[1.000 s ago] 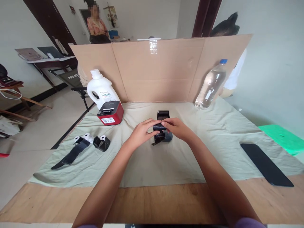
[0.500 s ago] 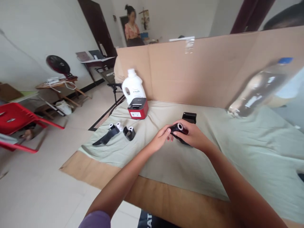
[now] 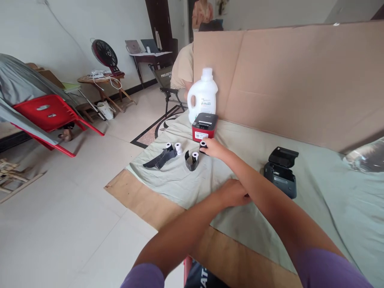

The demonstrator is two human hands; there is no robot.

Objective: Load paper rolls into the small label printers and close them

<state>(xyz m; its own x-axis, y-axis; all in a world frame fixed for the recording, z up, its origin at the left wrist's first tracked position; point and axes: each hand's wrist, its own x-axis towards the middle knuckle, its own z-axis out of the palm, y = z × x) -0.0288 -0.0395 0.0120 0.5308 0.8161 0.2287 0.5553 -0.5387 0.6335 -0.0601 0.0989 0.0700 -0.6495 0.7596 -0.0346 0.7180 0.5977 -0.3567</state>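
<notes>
My right hand (image 3: 213, 148) is closed around a small black roll with a white core (image 3: 203, 144), just in front of a red and black printer (image 3: 205, 128). Beneath my right forearm is my left hand (image 3: 234, 193), low over the cloth. Its fingers look curled and are partly hidden; a dark bit shows at their tips, too little to name. A dark portable printer (image 3: 281, 182) stands at the right with its lid raised. Left of my right hand lie a partly unwound black roll (image 3: 192, 161), a dark unrolled strip (image 3: 160, 159) and a white roll or spool (image 3: 178, 149).
A white jug (image 3: 204, 94) stands behind the red printer. Cardboard (image 3: 288, 76) walls the back of the cloth-covered board (image 3: 144, 196). A clear bottle (image 3: 367, 157) lies at the right edge. Beyond are a seated person (image 3: 183, 66), a red chair (image 3: 49, 112) and a fan (image 3: 105, 54).
My right hand has carried the black roll left, from near the portable printer to the red printer. My left hand has let go of the roll and dropped nearer. The view has turned left.
</notes>
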